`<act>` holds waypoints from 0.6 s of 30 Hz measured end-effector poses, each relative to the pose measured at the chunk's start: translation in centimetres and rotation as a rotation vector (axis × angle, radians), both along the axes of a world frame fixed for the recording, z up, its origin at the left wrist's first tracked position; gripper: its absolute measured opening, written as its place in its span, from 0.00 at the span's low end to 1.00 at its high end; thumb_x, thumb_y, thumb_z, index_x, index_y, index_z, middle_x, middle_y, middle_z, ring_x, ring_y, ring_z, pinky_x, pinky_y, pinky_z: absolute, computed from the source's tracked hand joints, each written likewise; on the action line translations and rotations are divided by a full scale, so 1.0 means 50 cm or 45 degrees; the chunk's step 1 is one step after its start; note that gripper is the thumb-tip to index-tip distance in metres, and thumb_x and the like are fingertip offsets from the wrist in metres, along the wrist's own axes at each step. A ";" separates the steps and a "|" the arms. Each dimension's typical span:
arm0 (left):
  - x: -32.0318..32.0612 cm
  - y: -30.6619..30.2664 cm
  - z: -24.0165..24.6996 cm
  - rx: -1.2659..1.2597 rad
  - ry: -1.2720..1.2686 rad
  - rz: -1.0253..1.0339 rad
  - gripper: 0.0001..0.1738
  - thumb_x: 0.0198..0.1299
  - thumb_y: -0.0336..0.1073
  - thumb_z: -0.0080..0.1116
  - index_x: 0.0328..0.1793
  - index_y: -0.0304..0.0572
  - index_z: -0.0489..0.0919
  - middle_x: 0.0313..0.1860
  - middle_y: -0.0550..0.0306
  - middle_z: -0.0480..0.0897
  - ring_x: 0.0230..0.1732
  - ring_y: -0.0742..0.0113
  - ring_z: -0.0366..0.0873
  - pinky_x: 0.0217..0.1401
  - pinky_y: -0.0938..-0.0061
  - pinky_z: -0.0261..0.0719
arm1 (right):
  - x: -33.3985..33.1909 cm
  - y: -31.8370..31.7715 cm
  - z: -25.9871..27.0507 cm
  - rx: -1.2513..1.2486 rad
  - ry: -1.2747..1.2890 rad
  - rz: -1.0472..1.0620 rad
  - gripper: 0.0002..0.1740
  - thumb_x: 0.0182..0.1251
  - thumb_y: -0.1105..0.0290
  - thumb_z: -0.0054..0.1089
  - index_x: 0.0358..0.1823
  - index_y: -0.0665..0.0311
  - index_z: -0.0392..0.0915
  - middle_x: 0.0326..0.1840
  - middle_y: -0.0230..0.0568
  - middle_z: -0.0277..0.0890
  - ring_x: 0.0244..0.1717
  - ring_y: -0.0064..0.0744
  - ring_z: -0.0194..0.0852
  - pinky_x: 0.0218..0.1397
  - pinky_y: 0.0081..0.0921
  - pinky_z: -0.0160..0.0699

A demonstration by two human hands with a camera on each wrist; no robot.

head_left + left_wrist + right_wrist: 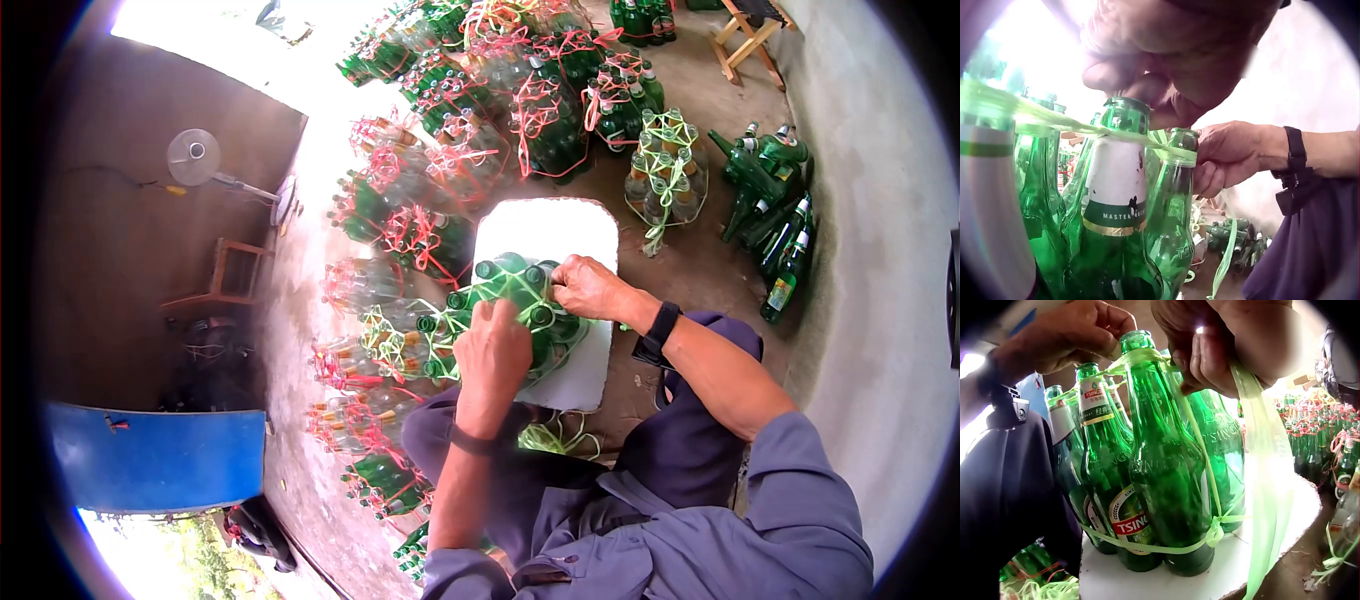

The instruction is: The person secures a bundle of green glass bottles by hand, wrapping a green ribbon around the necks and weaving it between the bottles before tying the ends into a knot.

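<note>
A bundle of green glass beer bottles (1163,456) stands upright on a white board in front of the person. Light green plastic strap (1263,481) winds round the necks and low round the bodies, with a knot (1214,531) near the bottom. My left hand (493,345) is over the bottle tops, its curled fingers pinching strap between the necks; its fingertips are partly hidden behind a bottle mouth (1127,106). At the far side of the necks, my right hand (592,288) grips the strap, and a long length of it hangs down from the fingers.
The white board (590,375) lies close before the person's knees. Strapped bottle bundles (430,160) crowd the floor to the left and ahead. Loose green bottles (775,190) are heaped by the right wall. Loose strap (555,437) lies between the legs. A wooden stool (748,40) stands far right.
</note>
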State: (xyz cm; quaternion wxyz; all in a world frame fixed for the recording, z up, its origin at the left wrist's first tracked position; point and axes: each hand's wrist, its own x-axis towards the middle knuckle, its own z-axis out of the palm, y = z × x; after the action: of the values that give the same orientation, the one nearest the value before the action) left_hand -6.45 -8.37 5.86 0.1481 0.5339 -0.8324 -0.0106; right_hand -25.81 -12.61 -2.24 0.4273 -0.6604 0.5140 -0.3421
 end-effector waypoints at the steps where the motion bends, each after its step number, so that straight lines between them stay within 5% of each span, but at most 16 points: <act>1: 0.000 0.001 0.000 -0.003 0.012 0.012 0.05 0.61 0.31 0.57 0.43 0.45 0.76 0.39 0.46 0.79 0.29 0.39 0.81 0.32 0.49 0.78 | 0.003 0.000 -0.004 -0.003 -0.001 0.001 0.15 0.60 0.70 0.54 0.19 0.73 0.71 0.15 0.58 0.61 0.16 0.40 0.58 0.27 0.44 0.66; 7: -0.003 0.004 0.007 -0.024 -0.026 0.028 0.06 0.60 0.31 0.58 0.42 0.44 0.75 0.39 0.47 0.78 0.29 0.41 0.81 0.32 0.50 0.78 | 0.001 0.007 0.014 -0.085 0.102 -0.016 0.13 0.60 0.70 0.54 0.23 0.74 0.73 0.19 0.61 0.66 0.19 0.45 0.65 0.32 0.45 0.70; 9: -0.001 0.004 0.006 -0.031 -0.043 0.037 0.06 0.60 0.31 0.58 0.42 0.44 0.75 0.39 0.47 0.78 0.29 0.41 0.81 0.32 0.50 0.78 | -0.011 0.012 0.045 0.061 0.145 0.068 0.14 0.56 0.66 0.53 0.28 0.73 0.80 0.30 0.66 0.79 0.36 0.66 0.80 0.47 0.54 0.79; 18: 0.044 -0.013 -0.004 -0.044 0.034 0.175 0.06 0.58 0.29 0.60 0.40 0.45 0.75 0.36 0.49 0.82 0.35 0.40 0.82 0.36 0.51 0.76 | -0.003 0.020 0.068 0.103 0.167 0.013 0.14 0.56 0.66 0.53 0.26 0.72 0.79 0.29 0.63 0.80 0.35 0.63 0.81 0.46 0.53 0.79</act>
State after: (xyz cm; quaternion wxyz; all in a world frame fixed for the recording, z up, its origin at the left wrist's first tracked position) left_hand -4.25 -9.03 5.64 0.1688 0.5871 -0.7917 0.0069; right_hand -25.93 -11.60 1.15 0.4209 -0.6661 0.5510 -0.2749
